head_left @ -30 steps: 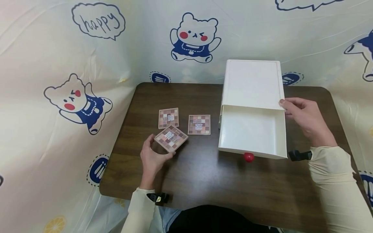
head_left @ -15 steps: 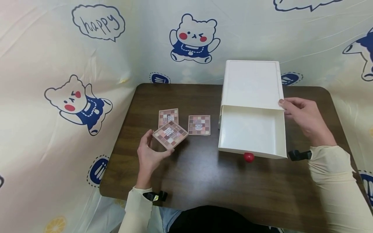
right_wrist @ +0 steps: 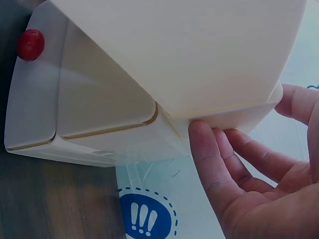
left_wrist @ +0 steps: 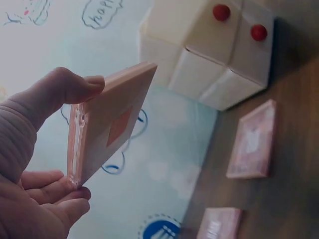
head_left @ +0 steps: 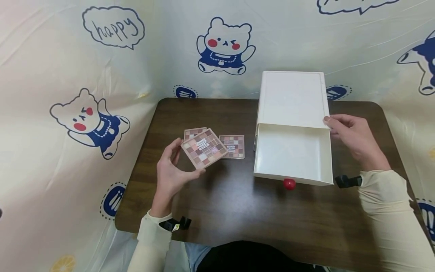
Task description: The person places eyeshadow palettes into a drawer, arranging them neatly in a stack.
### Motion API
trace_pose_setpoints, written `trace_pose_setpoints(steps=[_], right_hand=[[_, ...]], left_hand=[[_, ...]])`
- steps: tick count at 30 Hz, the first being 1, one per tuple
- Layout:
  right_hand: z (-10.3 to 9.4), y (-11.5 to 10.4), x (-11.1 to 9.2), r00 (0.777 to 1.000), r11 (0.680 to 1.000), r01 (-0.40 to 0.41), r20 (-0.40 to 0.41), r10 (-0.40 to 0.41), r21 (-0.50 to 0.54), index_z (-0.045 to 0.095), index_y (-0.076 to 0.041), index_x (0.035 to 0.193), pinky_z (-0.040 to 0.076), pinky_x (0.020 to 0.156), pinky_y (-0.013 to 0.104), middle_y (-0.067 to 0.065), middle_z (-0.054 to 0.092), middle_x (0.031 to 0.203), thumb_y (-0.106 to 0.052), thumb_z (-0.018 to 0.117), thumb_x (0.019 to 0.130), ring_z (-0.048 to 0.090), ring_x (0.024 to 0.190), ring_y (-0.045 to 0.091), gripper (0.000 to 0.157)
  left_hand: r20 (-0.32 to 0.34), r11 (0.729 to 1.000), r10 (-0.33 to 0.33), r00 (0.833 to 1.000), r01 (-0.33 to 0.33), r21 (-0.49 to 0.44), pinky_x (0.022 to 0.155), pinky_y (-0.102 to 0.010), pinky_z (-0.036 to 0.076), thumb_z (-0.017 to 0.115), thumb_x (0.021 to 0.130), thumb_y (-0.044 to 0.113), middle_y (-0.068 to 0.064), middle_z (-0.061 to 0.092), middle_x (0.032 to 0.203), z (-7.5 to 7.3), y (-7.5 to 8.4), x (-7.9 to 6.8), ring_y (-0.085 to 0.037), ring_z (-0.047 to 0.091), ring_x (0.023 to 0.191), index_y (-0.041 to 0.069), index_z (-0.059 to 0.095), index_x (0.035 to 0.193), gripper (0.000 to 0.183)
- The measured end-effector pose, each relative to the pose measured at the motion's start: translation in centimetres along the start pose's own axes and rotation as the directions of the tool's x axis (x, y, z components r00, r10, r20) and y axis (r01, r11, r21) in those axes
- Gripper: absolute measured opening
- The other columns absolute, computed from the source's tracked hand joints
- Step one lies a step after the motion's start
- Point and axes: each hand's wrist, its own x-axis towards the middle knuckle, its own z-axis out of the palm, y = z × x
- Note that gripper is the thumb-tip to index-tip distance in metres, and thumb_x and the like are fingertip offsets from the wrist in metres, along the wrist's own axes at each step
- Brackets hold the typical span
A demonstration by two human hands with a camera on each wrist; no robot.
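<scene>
In my left hand (head_left: 170,175) I hold a square eyeshadow palette (head_left: 204,148), raised off the table and tilted, gripped between thumb and fingers at its edges. The left wrist view shows its pale back with an orange label (left_wrist: 120,127). Two similar palettes lie flat on the table: one (head_left: 194,132) is partly covered by the held one, the other (head_left: 234,146) sits to its right. My right hand (head_left: 357,139) grips the white drawer box (head_left: 293,98) at its right side, thumb at the top's front corner. The top drawer (head_left: 292,151) is pulled out, its white inside showing.
A red knob (head_left: 289,184) juts from the drawer's front; lower red knobs show in the left wrist view. The brown table (head_left: 238,211) has rounded corners. A printed curtain (head_left: 142,68) hangs close behind and at the sides.
My left hand has lifted the palette higher and shifted it slightly right, so it now overlaps both palettes on the table in the head view. The right hand and drawer box stay put.
</scene>
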Motion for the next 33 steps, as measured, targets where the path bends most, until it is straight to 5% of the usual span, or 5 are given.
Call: trace_pose_setpoints(steps=[5,15,24,33], right_hand=[[0.0,0.1,-0.2,1.000,1.000,-0.001,0.003,0.001,-0.014,0.050,0.004,0.141,0.054,0.070,0.014,0.019,0.052,0.132,-0.054,0.058,0.097,0.064,0.086,0.007,0.073],[-0.2,0.2,-0.3,1.000,1.000,0.001,-0.004,-0.001,-0.019,0.050,0.004,0.141,0.053,0.070,0.013,0.020,0.052,0.133,-0.054,0.057,0.097,0.064,0.086,0.007,0.073],[-0.1,0.1,0.1,1.000,1.000,0.000,-0.001,0.000,-0.028,0.049,0.004,0.143,0.052,0.069,0.011,0.022,0.051,0.136,-0.053,0.055,0.099,0.062,0.084,0.004,0.072],[-0.1,-0.1,-0.1,1.000,0.999,-0.005,-0.006,0.005,-0.050,0.051,0.002,0.142,0.054,0.072,0.015,0.022,0.052,0.136,-0.057,0.055,0.097,0.062,0.091,0.015,0.074]], left_hand=[[0.035,0.995,0.074,0.997,-0.072,-0.074,0.109,-0.032,0.038,0.099,0.055,0.005,-0.010,0.050,0.143,-0.1,1.4,0.8,-0.025,0.050,0.131,0.004,0.048,0.144,0.103],[0.129,0.950,0.138,0.982,-0.094,-0.298,0.109,-0.033,0.039,0.097,0.052,-0.005,-0.012,0.053,0.141,0.7,4.5,2.1,-0.026,0.052,0.127,0.002,0.050,0.142,0.101],[0.205,0.933,0.204,0.957,-0.127,-0.337,0.108,-0.033,0.040,0.096,0.054,-0.006,-0.011,0.052,0.142,2.6,5.7,3.1,-0.024,0.050,0.131,0.000,0.048,0.143,0.101],[0.227,0.884,0.269,0.936,-0.146,-0.444,0.109,-0.036,0.040,0.094,0.055,-0.009,-0.014,0.050,0.143,4.1,6.7,3.4,-0.029,0.050,0.129,-0.006,0.046,0.142,0.100]])
